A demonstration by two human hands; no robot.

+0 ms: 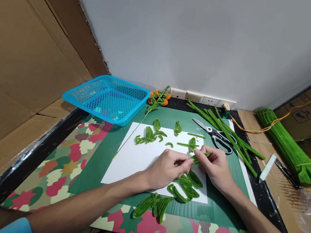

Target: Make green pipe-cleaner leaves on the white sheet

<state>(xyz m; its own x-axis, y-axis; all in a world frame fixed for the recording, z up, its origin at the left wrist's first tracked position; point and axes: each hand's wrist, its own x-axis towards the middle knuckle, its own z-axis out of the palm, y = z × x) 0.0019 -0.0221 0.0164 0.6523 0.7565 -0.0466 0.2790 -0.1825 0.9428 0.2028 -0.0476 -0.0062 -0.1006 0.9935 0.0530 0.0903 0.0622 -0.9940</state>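
Note:
My right hand [215, 167] pinches a small green pipe-cleaner leaf [196, 160] between thumb and fingers. Close by, the fingertips of my left hand [167, 167] are pressed together at the leaf's other end. Below the hands, several looped green pipe-cleaner leaves [188, 189] lie across the white sheet's lower right part, and a further leaf cluster [162, 209] rests at the front. Small curled leaf pieces [149, 134] sit on the upper left of the white paper [132, 159]. Just beyond my fingers is one more leaf [192, 143] with a short green stem across it.
Black-handled scissors [221, 140] lie at the back right beside long green pipe cleaners [243, 147]. A blue mesh basket [108, 100] stands back left, near an orange flower stem [157, 101]. A thick pipe-cleaner bundle [292, 146] and a white-handled tool [268, 167] lie far right.

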